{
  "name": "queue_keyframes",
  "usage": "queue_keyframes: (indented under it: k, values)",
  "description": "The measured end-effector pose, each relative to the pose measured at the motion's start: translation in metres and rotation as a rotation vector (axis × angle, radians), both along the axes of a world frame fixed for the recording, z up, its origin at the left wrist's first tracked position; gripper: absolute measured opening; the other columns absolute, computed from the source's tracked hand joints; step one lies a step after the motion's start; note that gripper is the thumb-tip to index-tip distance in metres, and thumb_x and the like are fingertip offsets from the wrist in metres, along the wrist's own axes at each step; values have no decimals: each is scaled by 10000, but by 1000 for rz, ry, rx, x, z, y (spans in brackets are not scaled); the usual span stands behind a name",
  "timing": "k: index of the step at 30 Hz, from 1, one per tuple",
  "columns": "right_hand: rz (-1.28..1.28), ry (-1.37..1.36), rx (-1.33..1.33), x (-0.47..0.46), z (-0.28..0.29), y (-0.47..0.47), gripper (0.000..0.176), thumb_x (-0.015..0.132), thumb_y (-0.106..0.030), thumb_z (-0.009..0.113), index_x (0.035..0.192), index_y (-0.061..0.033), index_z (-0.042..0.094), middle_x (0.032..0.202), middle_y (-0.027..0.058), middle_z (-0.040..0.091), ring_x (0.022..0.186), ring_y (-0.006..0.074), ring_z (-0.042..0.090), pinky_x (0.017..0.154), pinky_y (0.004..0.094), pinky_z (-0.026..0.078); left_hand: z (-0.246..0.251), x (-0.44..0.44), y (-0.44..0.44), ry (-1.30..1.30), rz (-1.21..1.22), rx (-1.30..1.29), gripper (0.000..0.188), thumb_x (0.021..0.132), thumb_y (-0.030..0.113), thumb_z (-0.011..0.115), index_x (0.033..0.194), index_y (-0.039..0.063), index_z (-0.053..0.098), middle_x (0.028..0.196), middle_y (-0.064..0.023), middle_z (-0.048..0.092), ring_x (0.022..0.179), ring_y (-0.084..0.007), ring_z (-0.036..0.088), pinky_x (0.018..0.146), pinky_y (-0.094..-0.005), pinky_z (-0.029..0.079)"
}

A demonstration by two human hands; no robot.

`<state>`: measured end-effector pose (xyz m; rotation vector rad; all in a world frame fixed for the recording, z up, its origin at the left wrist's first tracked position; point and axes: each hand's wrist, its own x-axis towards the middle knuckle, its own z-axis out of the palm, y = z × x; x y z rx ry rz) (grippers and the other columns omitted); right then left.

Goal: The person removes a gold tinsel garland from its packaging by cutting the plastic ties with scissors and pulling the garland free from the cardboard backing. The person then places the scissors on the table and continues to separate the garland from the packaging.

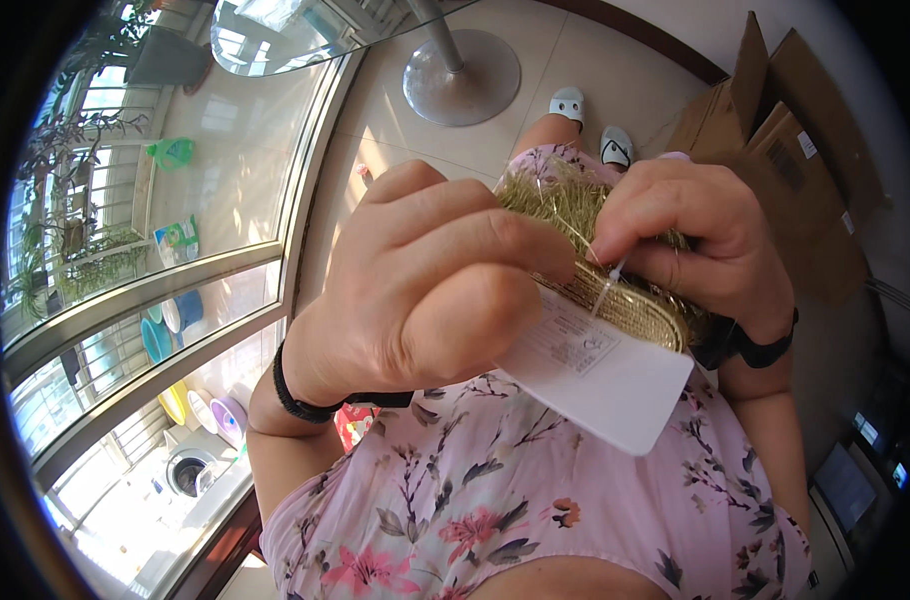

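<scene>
A gold woven item with a shaggy, tinsel-like fringe (552,196) and a ribbed gold edge (642,315) is held up in front of my chest. My left hand (447,277) grips its edge together with a white paper tag (612,397) that bears printing. With thumb and index finger, my right hand (684,232) pinches a thin white plastic tag fastener (613,276) at the item's edge. The tag hangs below the edge, its upper left corner behind my left fingers. Much of the gold item is hidden by both hands.
A glass-topped table on a round metal base (461,79) stands ahead. On the right are an opened cardboard box (800,172) and dark electronic equipment (845,487). Sliding glass doors (275,270) on the left face a balcony with plants, basins and a washing machine (192,469).
</scene>
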<state>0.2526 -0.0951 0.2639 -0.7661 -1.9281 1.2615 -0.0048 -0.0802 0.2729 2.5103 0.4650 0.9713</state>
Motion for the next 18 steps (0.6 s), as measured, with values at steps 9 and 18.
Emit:
queue_keyframes:
  k: [9, 18]
  values:
    - [84, -66, 146, -2, 9, -6, 102, 816, -75, 735, 892, -15, 702, 820, 104, 698, 719, 249, 691, 631, 316, 534, 6, -9, -12, 62, 9, 57, 291, 818, 254, 591, 787, 168, 315, 954, -31, 756, 621, -163, 574, 579, -310, 409]
    - [-145, -250, -53, 0, -15, -12, 85, 852, -37, 686, 925, 2, 666, 835, 111, 684, 724, 215, 660, 651, 300, 501, -75, 6, 29, -93, 295, 242, 418, 650, 115, 794, 1007, 139, 578, 1344, -136, 584, 1100, -330, 604, 914, -426, 468]
